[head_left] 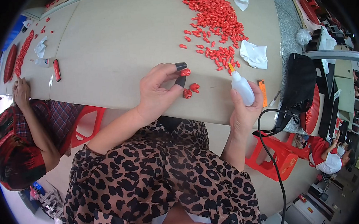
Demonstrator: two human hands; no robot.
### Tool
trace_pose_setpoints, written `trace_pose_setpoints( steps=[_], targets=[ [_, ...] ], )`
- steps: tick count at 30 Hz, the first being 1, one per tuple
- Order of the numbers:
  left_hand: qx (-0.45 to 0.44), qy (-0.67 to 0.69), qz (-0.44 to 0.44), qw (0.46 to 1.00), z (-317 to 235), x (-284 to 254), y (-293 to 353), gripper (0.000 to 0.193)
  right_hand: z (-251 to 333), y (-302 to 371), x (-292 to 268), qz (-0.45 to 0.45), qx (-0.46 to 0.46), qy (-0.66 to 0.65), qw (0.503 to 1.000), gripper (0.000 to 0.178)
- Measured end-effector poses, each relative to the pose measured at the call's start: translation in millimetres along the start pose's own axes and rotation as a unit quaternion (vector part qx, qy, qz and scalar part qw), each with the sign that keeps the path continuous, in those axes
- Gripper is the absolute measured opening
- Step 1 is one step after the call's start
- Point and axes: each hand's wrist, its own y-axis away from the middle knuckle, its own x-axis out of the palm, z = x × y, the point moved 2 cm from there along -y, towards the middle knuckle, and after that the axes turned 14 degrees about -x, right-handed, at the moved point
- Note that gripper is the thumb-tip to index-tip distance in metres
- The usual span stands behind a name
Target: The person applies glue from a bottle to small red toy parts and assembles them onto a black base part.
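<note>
My left hand, with dark covers on the thumb and forefinger, pinches a small glossy red piece above the table. Two more red pieces lie just under and beside those fingertips. In my right hand is a white squeeze bottle, its yellow-orange nozzle pointing up and away from me. The nozzle tip is over the near edge of a big heap of small red pieces. What exactly the pieces are, I cannot make out.
White crumpled tissue lies right of the heap. An orange box and a black bag with a cable are near the right edge. At left, a co-worker's hand is beside a row of red pieces; a red lighter-like tube lies nearby.
</note>
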Motion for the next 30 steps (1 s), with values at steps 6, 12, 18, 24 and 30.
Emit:
trace_pose_setpoints(
  steps=[6, 12, 18, 24, 30],
  targets=[
    [0.0, 0.004, -0.002, 1.0, -5, 7, 0, 0.033, -3, -13, -23, -0.025, -0.02, 0.053, 0.998, 0.038],
    [0.004, 0.015, -0.003, 1.0, -13, 16, -2, 0.031, -5, -24, -38, -0.023, 0.007, 0.119, 0.993, 0.042],
    [-0.042, 0.031, 0.023, 0.998, -16, 24, 3, 0.033, -1, -14, -38, -0.04, -0.09, 0.295, 0.95, 0.04],
    [-0.012, 0.025, 0.003, 1.0, -19, 36, 5, 0.031, 8, 17, -32, -0.023, -0.022, 0.267, 0.963, 0.01],
    [0.012, -0.008, -0.002, 1.0, -25, 51, 8, 0.029, 27, 3, 21, 0.061, 0.209, -0.225, 0.95, 0.021]
  ],
)
